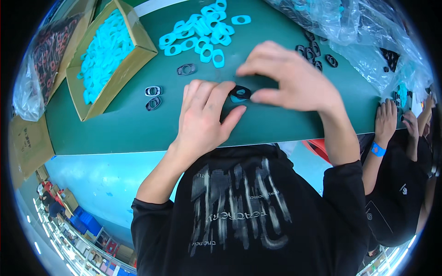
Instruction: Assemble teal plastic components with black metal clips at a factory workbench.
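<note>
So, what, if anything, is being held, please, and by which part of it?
The left hand touches the black piece at its left end; gripping can't be confirmed. The right hand is open.

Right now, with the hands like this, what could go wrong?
The black ring seems to sit off-centre over the turquoise ring, so the two might end up crooked. The right hand, blurred and open close by, could knock them; the left hand has only an index fingertip at the black ring. Farther right, loose black pieces lie beside a crumpled clear bag; a tug on it might scatter them.
</note>
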Motion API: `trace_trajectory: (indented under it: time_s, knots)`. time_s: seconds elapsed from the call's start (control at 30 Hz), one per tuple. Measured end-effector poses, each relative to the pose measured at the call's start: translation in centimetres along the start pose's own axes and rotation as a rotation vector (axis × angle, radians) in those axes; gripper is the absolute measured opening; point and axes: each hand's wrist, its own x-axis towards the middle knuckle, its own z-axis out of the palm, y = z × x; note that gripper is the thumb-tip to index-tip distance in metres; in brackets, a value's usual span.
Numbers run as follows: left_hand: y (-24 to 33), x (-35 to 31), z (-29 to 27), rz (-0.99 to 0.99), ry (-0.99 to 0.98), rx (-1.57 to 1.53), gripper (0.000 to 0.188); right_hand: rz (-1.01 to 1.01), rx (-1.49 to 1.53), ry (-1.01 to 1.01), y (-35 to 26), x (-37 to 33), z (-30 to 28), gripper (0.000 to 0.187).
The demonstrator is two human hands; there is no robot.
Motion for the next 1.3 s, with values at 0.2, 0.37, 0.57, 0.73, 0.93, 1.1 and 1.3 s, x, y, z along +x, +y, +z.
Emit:
trace_trajectory:
  time_s: [0.2, 0.37, 0.57, 0.73, 0.93, 1.1, 1.3]
  knots:
    - [0.1, 1.5, 0.4, 0.077, -0.057, -0.025, 0.033, 0.267, -0.391, 0.036, 2.0, -3.6, -6.3, 0.043]
    - [-0.5, 0.7, 0.1, 0.092, 0.007, -0.032, 0.031, 0.412, -0.479, 0.069, 2.0, -2.9, -4.3, 0.035]
    - [-0.1, 1.0, 0.0, 0.106, -0.001, 0.04, 0.032, 0.233, -0.192, 0.161, 2.2, -1.4, -2.2, 0.024]
    - [0.0, 1.5, -0.1, 0.121, -0.031, 0.008, 0.034, 0.085, -0.133, 0.231, 2.2, -0.3, -1.1, 0.017]
    - [-0.1, 2.0, 0.5, 0.184, -0.074, -0.019, 0.03, 0.245, -0.163, 0.294, 3.8, -0.6, -2.1, 0.017]
    - [-0.6, 2.1, 0.6, 0.203, -0.072, -0.05, 0.029, 0.164, -0.315, 0.353, 4.5, -1.0, -2.0, 0.017]
    - [-0.8, 2.2, 1.3, 0.229, -0.053, -0.069, 0.029, 0.15, -0.286, 0.452, 2.2, 2.4, -1.2, 0.022]
